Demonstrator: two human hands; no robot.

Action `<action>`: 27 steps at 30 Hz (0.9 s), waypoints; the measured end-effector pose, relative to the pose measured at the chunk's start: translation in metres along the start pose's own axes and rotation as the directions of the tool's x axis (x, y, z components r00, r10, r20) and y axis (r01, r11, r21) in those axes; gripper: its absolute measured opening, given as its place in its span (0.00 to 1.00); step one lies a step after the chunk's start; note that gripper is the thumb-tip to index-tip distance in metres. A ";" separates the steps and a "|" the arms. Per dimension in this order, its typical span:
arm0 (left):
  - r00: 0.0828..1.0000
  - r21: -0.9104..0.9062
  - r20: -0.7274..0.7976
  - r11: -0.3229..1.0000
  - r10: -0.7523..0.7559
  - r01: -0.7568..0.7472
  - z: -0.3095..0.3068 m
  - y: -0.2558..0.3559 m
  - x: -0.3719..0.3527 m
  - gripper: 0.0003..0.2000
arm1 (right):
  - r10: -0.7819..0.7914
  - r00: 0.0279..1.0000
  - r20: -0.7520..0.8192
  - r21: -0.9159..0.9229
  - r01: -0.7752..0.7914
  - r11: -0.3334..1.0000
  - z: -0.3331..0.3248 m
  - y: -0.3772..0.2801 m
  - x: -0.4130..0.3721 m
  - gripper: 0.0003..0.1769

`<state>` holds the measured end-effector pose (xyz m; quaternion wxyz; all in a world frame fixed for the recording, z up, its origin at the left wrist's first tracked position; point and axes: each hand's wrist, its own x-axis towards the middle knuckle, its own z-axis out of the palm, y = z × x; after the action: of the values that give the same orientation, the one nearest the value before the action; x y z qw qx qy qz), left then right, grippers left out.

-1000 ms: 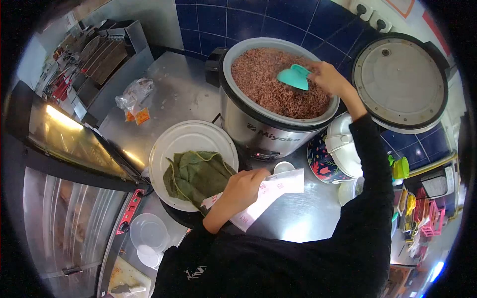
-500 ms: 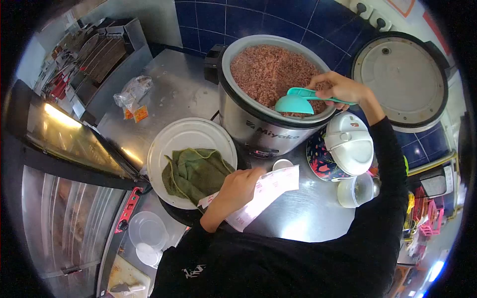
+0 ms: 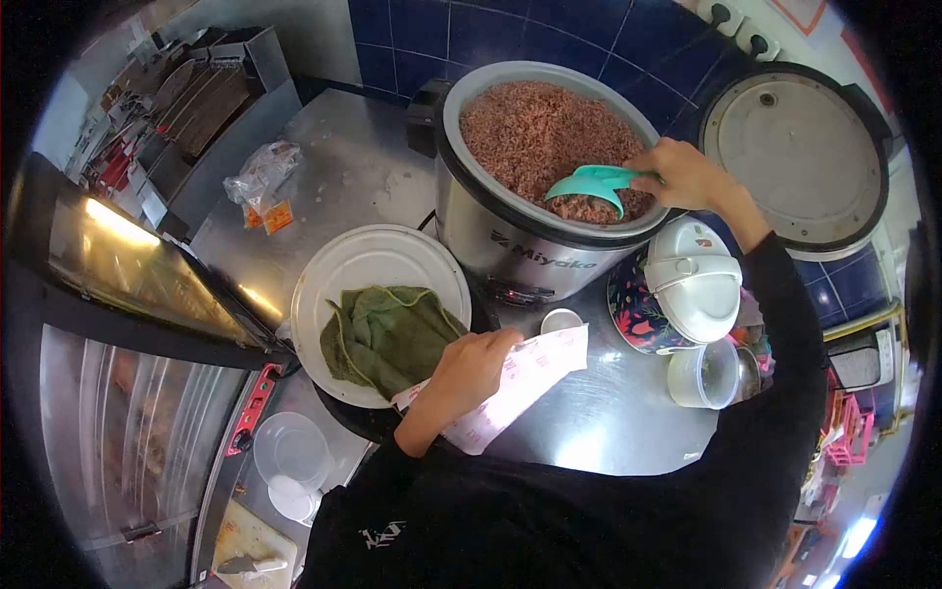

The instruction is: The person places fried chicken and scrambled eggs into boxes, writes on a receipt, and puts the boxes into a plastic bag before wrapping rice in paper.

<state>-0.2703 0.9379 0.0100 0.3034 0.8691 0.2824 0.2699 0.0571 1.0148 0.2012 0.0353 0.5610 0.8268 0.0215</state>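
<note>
My right hand [image 3: 692, 177] is closed round the handle of a turquoise scoop [image 3: 589, 182], whose bowl is tilted in the reddish-brown rice [image 3: 540, 128] at the near right side of a silver rice cooker [image 3: 510, 250]. Below the cooker, my left hand [image 3: 471, 373] grips a white printed paper [image 3: 535, 378]. A green cloth [image 3: 388, 334] lies on a round white lid [image 3: 309, 285] beside my left wrist. Just past the paper stands a small white cup [image 3: 561, 320].
Right of the cooker are a floral container with white lid [image 3: 692, 285] and a clear tub [image 3: 702, 375]. A large round lid [image 3: 795, 157] leans by the tiled wall. Left are a plastic bag [image 3: 265, 182], clear containers [image 3: 291, 452] and a knife [image 3: 250, 565] on a board.
The scoop in my right hand has turned from lying bowl-down above the rice to tilting into it, and rice now shows at its mouth. My left hand and the paper have hardly moved.
</note>
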 end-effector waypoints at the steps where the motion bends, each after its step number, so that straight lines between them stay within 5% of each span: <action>1: 1.000 0.001 -0.013 1.000 0.008 -0.008 0.000 0.000 -0.001 0.14 | -0.068 0.997 -0.028 0.006 0.069 0.998 0.004 0.009 0.000 0.15; 4: 1.000 0.009 -0.014 1.000 -0.004 0.004 -0.002 -0.001 -0.004 0.14 | -0.203 0.977 -0.062 0.081 0.208 0.975 0.012 0.032 0.006 0.17; 7: 0.999 0.018 -0.006 0.999 -0.047 0.047 -0.005 -0.003 -0.008 0.14 | 0.259 0.893 0.368 0.374 -0.397 0.838 -0.013 0.021 0.012 0.16; 10: 0.998 0.002 -0.012 0.998 -0.066 0.066 -0.006 -0.006 -0.012 0.13 | 0.385 0.870 0.309 0.322 -0.477 0.818 -0.017 0.025 0.009 0.17; 11: 0.998 -0.004 -0.018 0.998 -0.064 0.064 -0.006 -0.007 -0.012 0.13 | 0.145 0.989 0.020 0.105 -0.146 0.984 0.003 0.054 0.007 0.17; 14: 0.998 0.012 -0.019 0.998 -0.061 0.061 -0.005 -0.003 -0.014 0.13 | 0.008 0.908 -0.419 -0.311 -0.151 0.938 0.026 0.029 -0.009 0.19; 18: 0.998 0.002 -0.004 0.998 -0.057 0.057 -0.006 0.001 -0.013 0.13 | 0.136 0.867 -0.480 -0.328 -0.321 0.889 0.020 0.010 -0.015 0.20; 27: 0.990 -0.055 -0.022 0.989 -0.138 0.137 -0.004 0.001 -0.017 0.10 | -0.004 0.969 -0.249 -0.220 -0.052 0.974 0.016 0.008 -0.017 0.16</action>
<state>-0.2841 0.9274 0.0084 0.3405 0.8356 0.3384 0.2669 0.0718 1.0015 0.1868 -0.0050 0.5565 0.8099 0.1853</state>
